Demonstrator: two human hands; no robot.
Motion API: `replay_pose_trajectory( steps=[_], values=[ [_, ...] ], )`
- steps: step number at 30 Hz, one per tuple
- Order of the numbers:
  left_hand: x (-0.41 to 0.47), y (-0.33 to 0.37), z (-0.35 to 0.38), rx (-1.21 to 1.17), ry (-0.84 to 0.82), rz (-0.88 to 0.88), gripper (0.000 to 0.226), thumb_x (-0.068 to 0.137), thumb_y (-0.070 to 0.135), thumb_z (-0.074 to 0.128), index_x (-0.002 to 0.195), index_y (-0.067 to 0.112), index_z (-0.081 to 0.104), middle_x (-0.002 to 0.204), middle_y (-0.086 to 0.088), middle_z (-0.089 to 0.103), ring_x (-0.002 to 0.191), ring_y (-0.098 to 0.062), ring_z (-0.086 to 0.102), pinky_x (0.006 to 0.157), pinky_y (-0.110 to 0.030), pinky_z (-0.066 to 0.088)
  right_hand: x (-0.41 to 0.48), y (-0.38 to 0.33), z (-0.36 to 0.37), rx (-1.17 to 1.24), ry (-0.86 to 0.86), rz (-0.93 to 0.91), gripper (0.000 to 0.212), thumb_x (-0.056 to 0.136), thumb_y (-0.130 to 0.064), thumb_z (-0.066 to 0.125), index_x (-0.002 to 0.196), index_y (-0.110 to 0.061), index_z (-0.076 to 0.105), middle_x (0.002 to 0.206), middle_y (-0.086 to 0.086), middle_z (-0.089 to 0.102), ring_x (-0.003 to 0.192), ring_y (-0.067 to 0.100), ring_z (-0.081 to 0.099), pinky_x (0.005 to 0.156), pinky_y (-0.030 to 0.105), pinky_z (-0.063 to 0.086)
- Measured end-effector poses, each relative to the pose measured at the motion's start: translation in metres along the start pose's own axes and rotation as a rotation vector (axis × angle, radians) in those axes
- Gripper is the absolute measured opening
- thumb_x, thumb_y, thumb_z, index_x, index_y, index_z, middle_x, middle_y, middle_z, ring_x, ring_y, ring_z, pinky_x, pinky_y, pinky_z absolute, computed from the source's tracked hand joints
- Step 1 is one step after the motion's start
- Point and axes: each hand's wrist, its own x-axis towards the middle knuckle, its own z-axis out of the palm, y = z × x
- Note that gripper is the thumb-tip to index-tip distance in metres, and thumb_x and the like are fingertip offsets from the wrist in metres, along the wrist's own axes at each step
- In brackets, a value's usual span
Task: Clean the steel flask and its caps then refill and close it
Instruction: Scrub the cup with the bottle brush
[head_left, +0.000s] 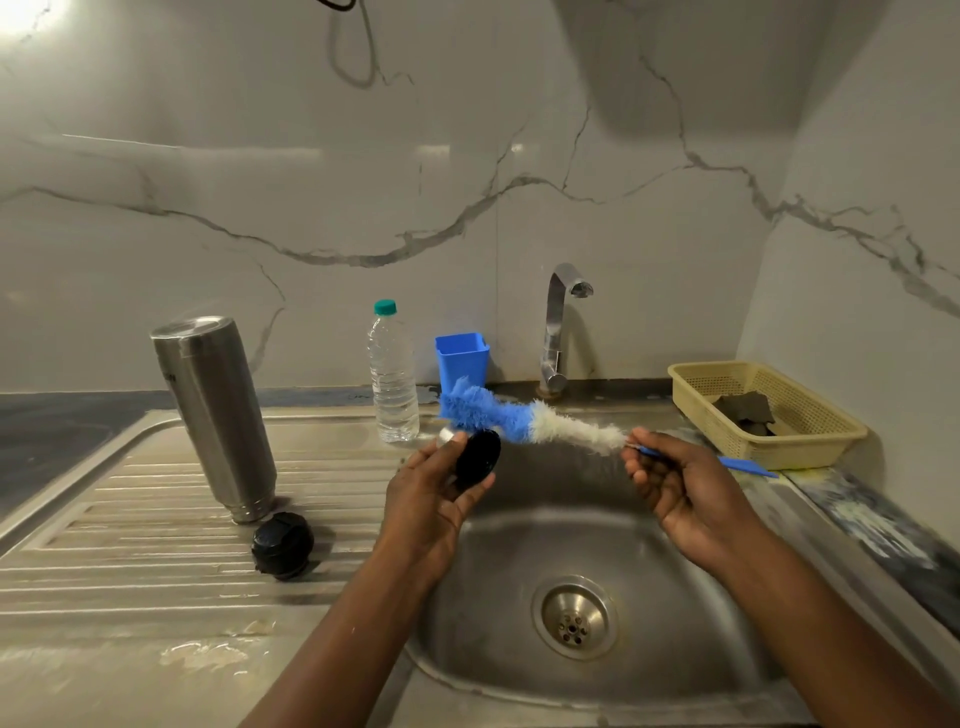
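Note:
The steel flask (215, 415) stands upside down, tilted, on the ribbed drainboard at the left. A round black inner cap (283, 544) lies on the drainboard just in front of it. My left hand (434, 501) grips a black-lined outer cap (475, 458) above the sink's left edge. My right hand (680, 486) pinches the blue handle of a bottle brush (524, 418). Its blue and white bristles reach left and touch the cap's upper edge.
A steel sink (649, 561) with a drain lies below my hands, and the tap (558, 327) stands behind it. A plastic water bottle (393, 374) and a blue cup (462, 361) stand at the back. A beige basket (769, 415) sits on the right.

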Motion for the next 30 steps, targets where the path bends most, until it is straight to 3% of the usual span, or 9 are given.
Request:
replay_pose_trajectory(
  steps=[4,9,14,19,24,30],
  values=[
    [0.001,0.006,-0.002,-0.026,0.005,0.022,0.04,0.086,0.013,0.075,0.124,0.005,0.065,0.118,-0.018,0.078,0.11,-0.03,0.077,0.101,-0.047,0.058,0.0,-0.008,-0.01,0.003,0.039,-0.042,0.012,0.097,-0.009,0.063,0.088,-0.004,0.069,0.068,0.008,0.068,0.05,0.01,0.064,0.045,0.016,0.053],
    [-0.001,0.0,0.001,-0.001,-0.054,-0.025,0.027,0.097,0.011,0.067,0.124,0.007,0.066,0.124,-0.019,0.076,0.119,-0.033,0.072,0.108,-0.05,0.053,0.0,0.001,0.0,0.02,-0.001,0.022,0.012,0.097,-0.009,0.065,0.089,-0.003,0.071,0.07,0.01,0.071,0.053,0.011,0.067,0.047,0.017,0.055],
    [0.0,0.004,-0.002,-0.034,-0.035,-0.02,0.025,0.1,0.013,0.065,0.125,0.009,0.064,0.12,-0.018,0.077,0.111,-0.031,0.076,0.099,-0.047,0.058,-0.001,-0.01,-0.01,0.013,0.038,-0.033,0.013,0.097,-0.008,0.064,0.086,-0.004,0.07,0.068,0.008,0.068,0.051,0.01,0.064,0.046,0.016,0.053],
    [0.0,-0.001,0.001,-0.08,-0.044,-0.071,0.012,0.1,0.007,0.062,0.112,0.004,0.063,0.126,-0.027,0.072,0.111,-0.036,0.076,0.093,-0.044,0.061,0.001,0.001,-0.001,0.039,0.006,0.019,0.011,0.097,-0.008,0.065,0.09,-0.001,0.071,0.071,0.01,0.07,0.054,0.011,0.067,0.048,0.016,0.055],
    [0.002,0.008,-0.003,-0.149,-0.022,-0.047,0.029,0.098,0.009,0.067,0.125,0.001,0.062,0.125,-0.026,0.073,0.115,-0.037,0.074,0.103,-0.045,0.056,-0.001,-0.011,-0.008,0.027,0.054,-0.015,0.012,0.096,-0.008,0.066,0.086,-0.003,0.07,0.067,0.008,0.068,0.049,0.01,0.064,0.044,0.015,0.053],
    [-0.001,-0.002,0.002,-0.092,-0.041,-0.064,0.039,0.096,0.015,0.068,0.133,0.005,0.061,0.126,-0.023,0.073,0.117,-0.038,0.073,0.1,-0.054,0.057,-0.002,0.002,0.002,0.037,0.004,0.04,0.011,0.096,-0.008,0.066,0.088,-0.003,0.071,0.07,0.01,0.07,0.053,0.011,0.066,0.047,0.016,0.055]
  ],
)
